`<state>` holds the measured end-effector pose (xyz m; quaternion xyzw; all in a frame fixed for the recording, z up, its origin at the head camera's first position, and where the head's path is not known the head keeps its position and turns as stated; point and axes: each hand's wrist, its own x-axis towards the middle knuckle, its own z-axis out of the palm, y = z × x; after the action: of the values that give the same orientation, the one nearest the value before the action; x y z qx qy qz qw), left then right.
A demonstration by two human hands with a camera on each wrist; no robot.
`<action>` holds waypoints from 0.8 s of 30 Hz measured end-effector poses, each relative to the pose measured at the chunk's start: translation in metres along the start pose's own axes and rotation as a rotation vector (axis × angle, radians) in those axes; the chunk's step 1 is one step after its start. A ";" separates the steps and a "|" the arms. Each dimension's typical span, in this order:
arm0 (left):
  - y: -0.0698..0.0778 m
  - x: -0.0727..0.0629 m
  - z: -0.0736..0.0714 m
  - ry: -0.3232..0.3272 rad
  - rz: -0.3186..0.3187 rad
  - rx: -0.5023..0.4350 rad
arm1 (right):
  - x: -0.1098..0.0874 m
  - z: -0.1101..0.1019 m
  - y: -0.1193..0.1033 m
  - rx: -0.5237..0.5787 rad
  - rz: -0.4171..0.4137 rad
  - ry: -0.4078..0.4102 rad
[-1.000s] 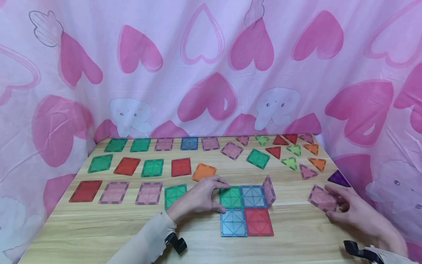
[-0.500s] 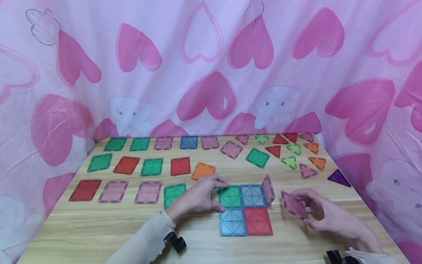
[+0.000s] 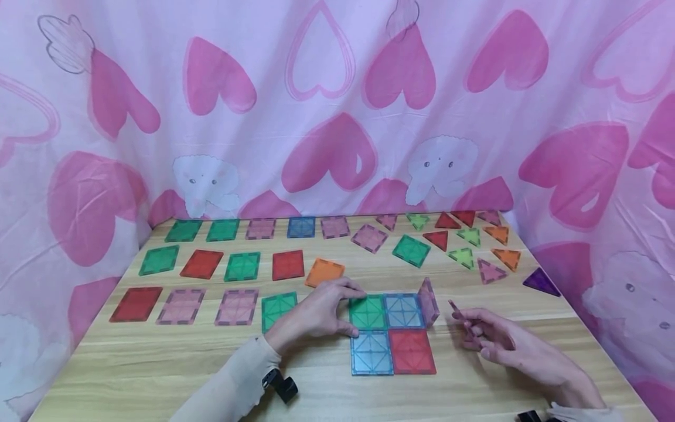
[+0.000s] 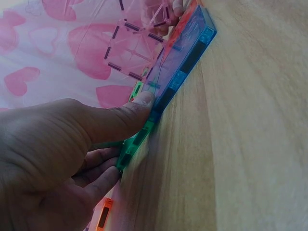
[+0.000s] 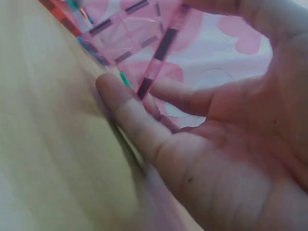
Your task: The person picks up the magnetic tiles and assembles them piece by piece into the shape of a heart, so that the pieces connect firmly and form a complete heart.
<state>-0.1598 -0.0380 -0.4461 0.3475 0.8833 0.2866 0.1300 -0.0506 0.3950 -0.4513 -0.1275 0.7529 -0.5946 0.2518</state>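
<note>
In the head view, a two-by-two block of square magnetic tiles lies flat: green and light blue behind, light blue and red in front. One pink square tile stands upright at the block's back right edge. My left hand rests against the block's left side, thumb and fingertips touching the green tile's edge. To the right, my right hand pinches another pink square tile, seen nearly edge-on and apart from the block.
Rows of square tiles lie at the left and back, including a red one, a pink one and an orange one. Small triangle tiles, one of them purple, lie at the back right. A pink heart-print curtain surrounds the table.
My right hand has carried the pink tile leftward from the table's right side towards the block and turned it nearly edge-on. My left hand has kept its place.
</note>
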 end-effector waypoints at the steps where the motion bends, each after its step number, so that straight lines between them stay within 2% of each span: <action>1: 0.000 0.000 0.000 0.000 0.001 0.001 | 0.000 0.001 0.001 0.021 -0.018 -0.001; 3: 0.000 0.000 0.000 -0.001 0.005 0.005 | 0.001 0.006 0.001 0.064 -0.054 0.002; 5: 0.001 0.000 0.000 0.000 0.014 0.013 | 0.003 0.011 0.006 0.084 -0.144 -0.004; 6: 0.000 0.000 0.000 0.002 0.019 0.018 | 0.005 0.015 0.007 0.074 -0.189 -0.003; 10: 0.000 0.000 0.000 0.007 0.031 0.027 | 0.013 0.032 0.007 -0.074 -0.277 0.013; 12: -0.001 0.000 0.000 0.006 0.033 0.026 | 0.014 0.039 0.006 -0.118 -0.272 0.012; 16: -0.002 0.001 0.000 0.007 0.031 0.024 | 0.011 0.051 0.003 -0.203 -0.227 0.066; 21: 0.000 0.001 -0.001 0.011 0.024 0.024 | 0.008 0.057 -0.001 -0.193 -0.143 0.107; 24: 0.001 0.000 -0.001 0.006 0.019 0.024 | 0.009 0.059 -0.002 -0.193 -0.151 0.101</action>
<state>-0.1601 -0.0375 -0.4450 0.3566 0.8836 0.2785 0.1203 -0.0270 0.3405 -0.4610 -0.1773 0.8066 -0.5424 0.1544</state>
